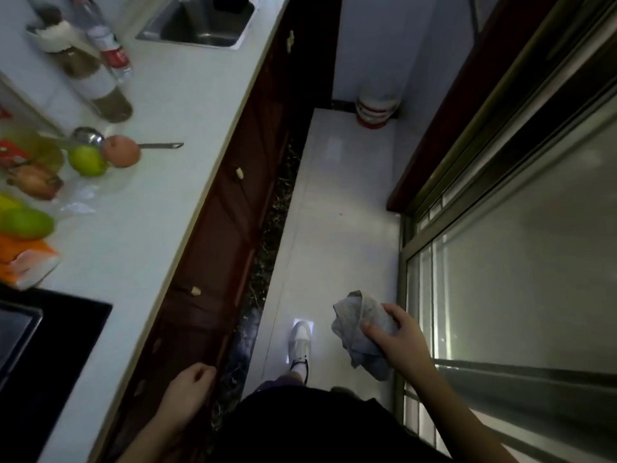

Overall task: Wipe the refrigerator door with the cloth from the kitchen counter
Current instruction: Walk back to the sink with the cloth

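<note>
My right hand [395, 339] holds a crumpled grey cloth [359, 324] at waist height above the pale floor, next to a glass sliding door on the right. My left hand [188, 385] hangs loosely curled beside the dark wooden cabinet fronts, with nothing in it. The white kitchen counter [173, 135] runs along the left. No refrigerator door shows in the head view.
On the counter stand bottles [100, 51], a ladle [90, 137], fruit [88, 160] and an orange tissue pack [26, 262]; a steel sink [203, 23] lies at the far end and a black hob [40, 345] near me. A red-and-white bucket [375, 108] sits in the far floor corner.
</note>
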